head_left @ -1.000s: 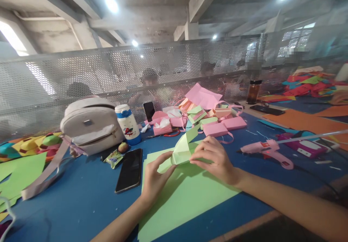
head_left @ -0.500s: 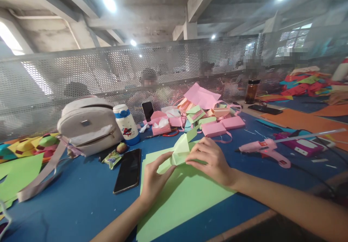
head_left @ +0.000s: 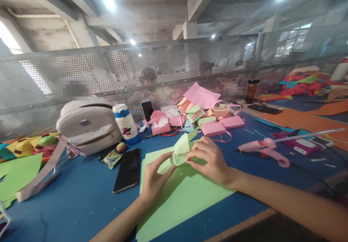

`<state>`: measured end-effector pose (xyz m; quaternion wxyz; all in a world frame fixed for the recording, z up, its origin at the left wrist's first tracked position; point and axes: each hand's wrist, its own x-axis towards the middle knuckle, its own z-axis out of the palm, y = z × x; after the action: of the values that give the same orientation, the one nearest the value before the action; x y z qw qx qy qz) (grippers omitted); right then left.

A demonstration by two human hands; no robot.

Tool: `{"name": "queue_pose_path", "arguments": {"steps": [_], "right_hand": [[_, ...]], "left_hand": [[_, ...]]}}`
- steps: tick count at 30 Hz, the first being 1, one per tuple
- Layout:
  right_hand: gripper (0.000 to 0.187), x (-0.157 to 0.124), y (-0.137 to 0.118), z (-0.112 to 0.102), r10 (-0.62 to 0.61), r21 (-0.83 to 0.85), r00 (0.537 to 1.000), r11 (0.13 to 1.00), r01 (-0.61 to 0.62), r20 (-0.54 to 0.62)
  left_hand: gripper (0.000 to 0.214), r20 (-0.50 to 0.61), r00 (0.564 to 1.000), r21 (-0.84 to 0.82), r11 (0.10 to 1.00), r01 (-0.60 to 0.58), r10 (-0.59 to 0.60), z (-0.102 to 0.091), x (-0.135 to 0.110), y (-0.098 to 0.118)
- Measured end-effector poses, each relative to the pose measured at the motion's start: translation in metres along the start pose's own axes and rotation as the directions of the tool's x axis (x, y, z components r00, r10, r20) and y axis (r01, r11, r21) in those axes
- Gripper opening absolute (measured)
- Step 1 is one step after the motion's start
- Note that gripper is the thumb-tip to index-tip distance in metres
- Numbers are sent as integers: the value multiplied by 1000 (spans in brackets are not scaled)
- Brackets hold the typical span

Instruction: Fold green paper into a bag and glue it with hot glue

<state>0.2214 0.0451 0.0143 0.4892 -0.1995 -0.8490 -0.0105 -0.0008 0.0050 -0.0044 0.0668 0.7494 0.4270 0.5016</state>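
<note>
A folded light green paper piece [head_left: 181, 150] is held between both my hands, just above a large green paper sheet [head_left: 179, 198] that lies on the blue table [head_left: 81, 198]. My left hand [head_left: 154, 178] pinches the piece's left end from below. My right hand [head_left: 210, 160] presses on its right side with curled fingers. A narrow green flap sticks up and to the right from the fold.
A black phone [head_left: 127, 169] lies left of the sheet, near a grey backpack [head_left: 87, 126] and a water bottle [head_left: 126, 124]. Pink paper boxes [head_left: 214, 127] are heaped behind. A pink glue gun [head_left: 265, 149] rests at right. A mesh screen [head_left: 163, 71] backs the table.
Both hands keep hold of the green fold with only slight finger shifts. The view has drifted a little.
</note>
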Motion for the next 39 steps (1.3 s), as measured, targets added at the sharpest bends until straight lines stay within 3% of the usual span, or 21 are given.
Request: {"name": "queue_pose_path", "arguments": {"steps": [10,27,39], "right_hand": [[2,1,1,0,29,119,999,993,-25,-31],[6,-1,0,-1,-79,-79,996,994,75,-38],[5,0,-1,1,-79,-103,996,992,75,-41]], "left_hand": [[22,2,999,-11,999,38,-38,0,0,-2],[22,-26,999,21,1000,19,-19,2,0,-2],[21,-8,999,13,999,39,-39,2,0,-1]]}}
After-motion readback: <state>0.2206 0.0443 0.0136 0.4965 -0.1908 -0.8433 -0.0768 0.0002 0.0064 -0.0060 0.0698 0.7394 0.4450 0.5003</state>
